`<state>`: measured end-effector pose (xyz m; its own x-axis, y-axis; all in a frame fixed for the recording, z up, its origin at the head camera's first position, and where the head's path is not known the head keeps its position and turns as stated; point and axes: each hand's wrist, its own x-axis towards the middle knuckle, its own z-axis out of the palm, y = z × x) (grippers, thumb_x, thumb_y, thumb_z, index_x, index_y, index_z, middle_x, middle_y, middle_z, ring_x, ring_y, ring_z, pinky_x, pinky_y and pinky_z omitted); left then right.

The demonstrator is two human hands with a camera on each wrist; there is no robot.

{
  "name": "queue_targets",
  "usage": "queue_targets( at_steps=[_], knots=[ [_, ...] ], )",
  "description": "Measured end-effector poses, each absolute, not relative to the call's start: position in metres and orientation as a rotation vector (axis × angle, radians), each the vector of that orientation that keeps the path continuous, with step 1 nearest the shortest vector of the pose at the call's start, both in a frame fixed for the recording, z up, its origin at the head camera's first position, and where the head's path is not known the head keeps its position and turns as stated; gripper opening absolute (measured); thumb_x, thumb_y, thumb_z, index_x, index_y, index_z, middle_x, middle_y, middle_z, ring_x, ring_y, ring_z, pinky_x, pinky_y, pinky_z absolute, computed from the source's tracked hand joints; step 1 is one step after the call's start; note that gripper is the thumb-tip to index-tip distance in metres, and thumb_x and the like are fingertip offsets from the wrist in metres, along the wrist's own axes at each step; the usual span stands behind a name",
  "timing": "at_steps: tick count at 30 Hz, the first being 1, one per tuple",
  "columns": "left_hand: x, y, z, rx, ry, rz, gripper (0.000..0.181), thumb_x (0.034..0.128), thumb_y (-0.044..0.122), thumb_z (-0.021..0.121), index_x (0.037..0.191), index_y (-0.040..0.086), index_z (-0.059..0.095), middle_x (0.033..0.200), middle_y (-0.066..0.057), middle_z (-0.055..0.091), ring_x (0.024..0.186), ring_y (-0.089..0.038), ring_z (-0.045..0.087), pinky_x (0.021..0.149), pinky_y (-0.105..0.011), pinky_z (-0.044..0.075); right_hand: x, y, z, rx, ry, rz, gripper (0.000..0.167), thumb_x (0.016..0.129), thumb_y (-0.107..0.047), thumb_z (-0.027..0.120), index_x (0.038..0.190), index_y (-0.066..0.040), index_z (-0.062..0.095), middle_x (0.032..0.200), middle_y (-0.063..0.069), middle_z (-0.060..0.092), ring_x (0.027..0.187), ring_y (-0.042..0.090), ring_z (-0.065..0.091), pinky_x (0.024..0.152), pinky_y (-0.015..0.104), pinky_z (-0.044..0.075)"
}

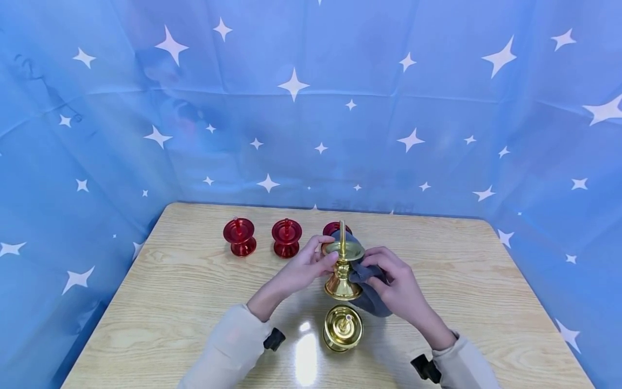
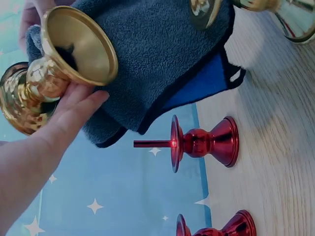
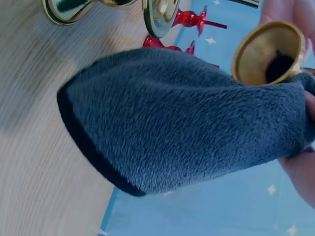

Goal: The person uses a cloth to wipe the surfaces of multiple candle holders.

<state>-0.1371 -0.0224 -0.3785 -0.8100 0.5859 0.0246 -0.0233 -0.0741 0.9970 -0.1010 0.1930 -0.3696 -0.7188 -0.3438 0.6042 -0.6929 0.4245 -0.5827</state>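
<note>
My left hand (image 1: 309,261) grips a gold candle holder (image 1: 343,282) by its stem and dish, raised above the table with its spike upward. The hollow underside of its base (image 2: 86,46) faces the left wrist camera. A dark grey cloth (image 1: 371,294) hangs from my right hand (image 1: 399,281), which pinches it against the holder's right side. In the right wrist view the cloth (image 3: 187,123) covers much of the scene, and that hand shows only at the edge. Below stands a second gold candle holder (image 1: 343,328) on the table.
Two red candle holders, one at the left (image 1: 239,237) and one beside it (image 1: 286,237), stand toward the back. A third red holder (image 1: 335,227) is partly hidden behind the raised one. The wooden table (image 1: 194,302) meets a blue star-patterned curtain (image 1: 301,146).
</note>
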Motion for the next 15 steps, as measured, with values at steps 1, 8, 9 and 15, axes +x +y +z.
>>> queue_targets(
  at_steps=[1,8,9,15],
  knots=[
    [-0.137,-0.022,-0.378,0.6,1.797,1.935,0.049,0.0949,0.023,0.05,0.134,0.003,0.028,0.101,-0.018,0.055,0.099,-0.025,0.057,0.09,-0.039,0.045,-0.101,0.192,-0.369,0.892,-2.283,1.179,0.048,0.058,0.03,0.062,0.088,-0.007,0.061,0.098,0.008,0.059,0.087,0.017,0.057,0.069,0.014,0.046],
    [-0.139,-0.021,-0.378,0.605,1.798,1.934,0.062,0.0894,0.013,0.059,0.14,0.005,0.025,0.11,-0.02,0.058,0.101,-0.023,0.058,0.087,-0.033,0.046,-0.103,0.195,-0.365,0.881,-2.298,1.075,0.045,0.057,0.028,0.067,0.087,-0.005,0.062,0.096,0.008,0.06,0.086,0.022,0.059,0.075,0.015,0.047],
    [-0.14,-0.021,-0.379,0.618,1.786,1.94,0.062,0.0888,0.011,0.06,0.14,0.005,0.026,0.112,-0.021,0.057,0.103,-0.024,0.057,0.087,-0.033,0.046,-0.103,0.197,-0.364,0.855,-2.312,1.057,0.044,0.057,0.027,0.067,0.087,-0.005,0.062,0.095,0.007,0.06,0.086,0.022,0.059,0.075,0.016,0.047],
    [-0.147,-0.019,-0.4,0.649,1.775,1.979,0.057,0.0859,0.005,0.062,0.135,0.002,0.033,0.12,-0.022,0.053,0.11,-0.027,0.053,0.089,-0.032,0.046,-0.108,0.216,-0.362,0.554,-2.444,0.923,0.034,0.063,0.022,0.069,0.084,-0.004,0.062,0.088,0.007,0.061,0.078,0.022,0.058,0.065,0.032,0.048]
  ],
)
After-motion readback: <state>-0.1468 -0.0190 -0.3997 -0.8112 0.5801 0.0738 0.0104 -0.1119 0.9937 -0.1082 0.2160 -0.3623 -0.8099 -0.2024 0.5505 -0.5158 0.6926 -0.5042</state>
